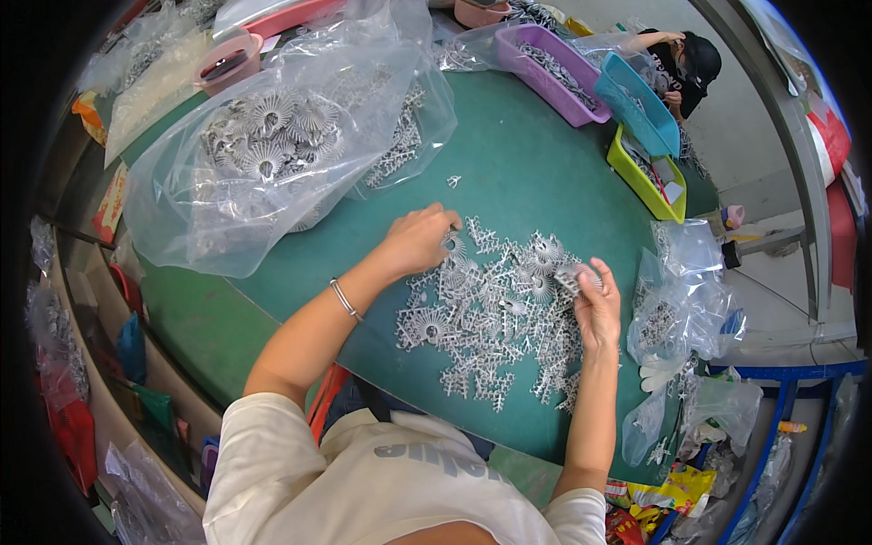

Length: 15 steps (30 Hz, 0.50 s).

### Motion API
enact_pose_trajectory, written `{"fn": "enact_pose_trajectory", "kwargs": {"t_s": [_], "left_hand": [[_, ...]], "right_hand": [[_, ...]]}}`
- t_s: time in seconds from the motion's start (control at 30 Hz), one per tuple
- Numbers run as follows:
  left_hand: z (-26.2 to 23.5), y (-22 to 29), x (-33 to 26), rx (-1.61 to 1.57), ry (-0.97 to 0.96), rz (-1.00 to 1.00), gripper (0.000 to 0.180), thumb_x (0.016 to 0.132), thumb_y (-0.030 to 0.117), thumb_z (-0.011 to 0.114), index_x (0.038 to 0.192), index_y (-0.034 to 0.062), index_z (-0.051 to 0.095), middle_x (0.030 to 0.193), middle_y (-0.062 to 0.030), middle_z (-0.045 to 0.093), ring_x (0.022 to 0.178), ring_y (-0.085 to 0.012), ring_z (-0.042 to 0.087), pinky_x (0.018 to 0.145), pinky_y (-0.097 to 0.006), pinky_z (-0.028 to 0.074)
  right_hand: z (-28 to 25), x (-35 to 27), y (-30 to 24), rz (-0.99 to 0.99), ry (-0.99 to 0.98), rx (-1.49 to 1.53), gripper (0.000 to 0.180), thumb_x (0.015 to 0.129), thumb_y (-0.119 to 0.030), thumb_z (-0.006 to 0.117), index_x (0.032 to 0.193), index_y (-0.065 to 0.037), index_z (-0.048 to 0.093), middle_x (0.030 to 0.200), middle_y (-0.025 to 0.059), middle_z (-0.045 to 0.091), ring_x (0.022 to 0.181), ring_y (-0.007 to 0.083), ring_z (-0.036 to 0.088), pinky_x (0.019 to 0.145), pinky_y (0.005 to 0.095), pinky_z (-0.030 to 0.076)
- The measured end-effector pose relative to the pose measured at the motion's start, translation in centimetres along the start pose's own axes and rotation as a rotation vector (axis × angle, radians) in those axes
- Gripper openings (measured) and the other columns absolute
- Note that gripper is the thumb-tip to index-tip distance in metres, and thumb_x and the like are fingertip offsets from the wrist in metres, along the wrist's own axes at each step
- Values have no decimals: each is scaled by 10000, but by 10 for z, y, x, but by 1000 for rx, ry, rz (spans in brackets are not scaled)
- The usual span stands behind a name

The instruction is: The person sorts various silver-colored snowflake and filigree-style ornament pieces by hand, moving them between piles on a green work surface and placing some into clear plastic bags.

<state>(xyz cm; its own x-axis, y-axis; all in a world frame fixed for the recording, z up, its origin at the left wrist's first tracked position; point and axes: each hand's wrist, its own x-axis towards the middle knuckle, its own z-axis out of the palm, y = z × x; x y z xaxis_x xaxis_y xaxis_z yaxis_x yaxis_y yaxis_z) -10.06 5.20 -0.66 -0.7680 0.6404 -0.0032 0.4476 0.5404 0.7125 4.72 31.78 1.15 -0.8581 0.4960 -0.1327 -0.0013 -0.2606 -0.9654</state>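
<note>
A loose heap of small silver-grey branching pieces (495,318) is spread over the green table in front of me, with round finned rings (427,325) among them. My left hand (421,240) is closed at the heap's upper left edge. Its fingertips meet a finned ring (454,243), partly covered by the hand. At the heap's right side, my right hand (599,307) pinches a grey finned ring (572,276) between thumb and fingers, slightly blurred. One branching piece (453,182) lies apart, beyond my left hand.
A large clear plastic bag (173,204) full of finned rings lies at the left. Purple (536,77), blue (640,109) and lime-green (649,182) baskets line the far right edge. Another clear bag (681,300) rests at right. A person in a dark cap (701,62) sits beyond the baskets.
</note>
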Motion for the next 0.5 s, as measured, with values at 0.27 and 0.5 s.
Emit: {"fn": "enact_pose_trajectory", "kwargs": {"t_s": [0.27,0.5], "left_hand": [[8,-11,7,-101,23,93,237,702,74,634,931,22,598,878,-142,611,850,-336,591,763,-405,466],[3,4,9,-311,287,139,145,781,75,592,915,20,591,803,-124,626,676,-224,597,625,-324,460]], "right_hand": [[6,-11,-5,-115,50,-325,90,786,-34,647,845,35,647,804,64,652,751,98,563,696,236,444],[-19,0,-2,-80,8,-401,193,845,-40,604,1028,19,590,859,66,635,680,134,584,596,248,493]]}}
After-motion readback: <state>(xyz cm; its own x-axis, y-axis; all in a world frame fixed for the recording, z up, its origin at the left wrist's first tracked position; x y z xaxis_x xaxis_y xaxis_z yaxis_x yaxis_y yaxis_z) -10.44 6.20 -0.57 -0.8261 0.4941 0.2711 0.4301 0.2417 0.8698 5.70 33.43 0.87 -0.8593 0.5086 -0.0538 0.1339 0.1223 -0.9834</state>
